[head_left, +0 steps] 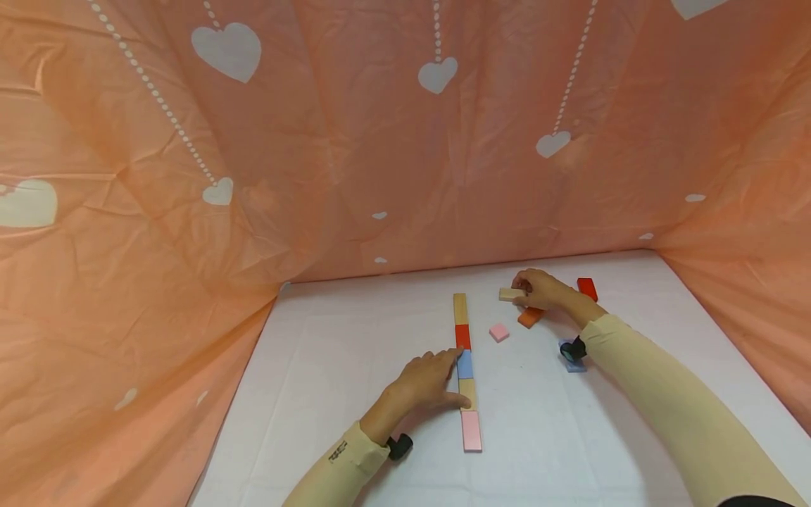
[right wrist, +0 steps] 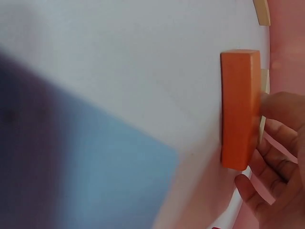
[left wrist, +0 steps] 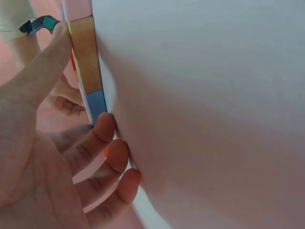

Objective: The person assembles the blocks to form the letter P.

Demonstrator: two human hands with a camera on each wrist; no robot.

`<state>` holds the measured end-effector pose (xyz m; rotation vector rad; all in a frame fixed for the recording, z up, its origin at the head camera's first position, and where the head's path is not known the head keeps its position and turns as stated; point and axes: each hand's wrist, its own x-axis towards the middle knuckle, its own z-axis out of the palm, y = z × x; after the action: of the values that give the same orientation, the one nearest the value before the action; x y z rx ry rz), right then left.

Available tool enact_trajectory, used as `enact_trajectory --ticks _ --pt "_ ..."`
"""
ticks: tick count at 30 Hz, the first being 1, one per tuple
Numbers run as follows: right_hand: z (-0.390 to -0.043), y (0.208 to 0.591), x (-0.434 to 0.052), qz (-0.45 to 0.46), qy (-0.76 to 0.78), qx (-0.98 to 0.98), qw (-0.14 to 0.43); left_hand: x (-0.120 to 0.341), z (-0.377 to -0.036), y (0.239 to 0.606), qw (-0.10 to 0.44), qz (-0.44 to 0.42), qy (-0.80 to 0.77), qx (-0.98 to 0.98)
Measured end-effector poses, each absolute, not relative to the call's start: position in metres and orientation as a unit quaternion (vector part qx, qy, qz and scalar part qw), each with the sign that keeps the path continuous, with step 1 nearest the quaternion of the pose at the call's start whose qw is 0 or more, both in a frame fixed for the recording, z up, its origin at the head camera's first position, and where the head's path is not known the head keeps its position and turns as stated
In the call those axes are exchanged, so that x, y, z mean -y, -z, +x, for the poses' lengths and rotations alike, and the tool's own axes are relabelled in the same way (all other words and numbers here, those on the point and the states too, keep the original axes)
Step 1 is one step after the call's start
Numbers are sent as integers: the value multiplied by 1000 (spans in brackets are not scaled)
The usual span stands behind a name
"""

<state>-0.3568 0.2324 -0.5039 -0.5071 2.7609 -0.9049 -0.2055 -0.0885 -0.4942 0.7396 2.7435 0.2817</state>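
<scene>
A straight row of flat blocks runs away from the person: a pink block (head_left: 472, 432) nearest, then a plain wood block (head_left: 467, 389), a blue block (head_left: 465, 365), a red block (head_left: 463, 338) and another plain wood block at the far end. Along the row's left side, my left hand (head_left: 426, 382) touches it with the thumb at the nearer wood block and the index finger near the blue-red joint. To the right, my right hand (head_left: 543, 289) pinches a loose wooden block (head_left: 508, 294) by its right end. An orange block (right wrist: 237, 107) lies just in front of that hand.
Right of the row sits a small pink block (head_left: 499, 332). A red block (head_left: 587, 287) lies beyond the right wrist, and a blue block (head_left: 576, 367) is partly hidden under that wrist's camera. An orange cloth with white hearts (head_left: 437, 74) hangs behind the white table (head_left: 329, 331).
</scene>
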Motion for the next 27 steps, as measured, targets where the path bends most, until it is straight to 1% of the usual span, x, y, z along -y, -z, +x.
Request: enact_trajectory --ticks 5,12,19,23,27 --pt "-358 500 -228 -172 306 -931 100 89 -206 494 143 256 -97 -951" --pt "-362 497 -216 -200 302 -930 69 88 -206 495 143 253 -94 -952" --pt "-364 497 -203 -227 311 -921 58 89 -206 495 145 253 -91 -952" --pt "-364 499 -196 -231 300 -924 62 89 -206 496 144 255 -90 -952" --pt "-363 499 -187 -221 298 -925 78 89 -205 495 145 254 -94 -952"
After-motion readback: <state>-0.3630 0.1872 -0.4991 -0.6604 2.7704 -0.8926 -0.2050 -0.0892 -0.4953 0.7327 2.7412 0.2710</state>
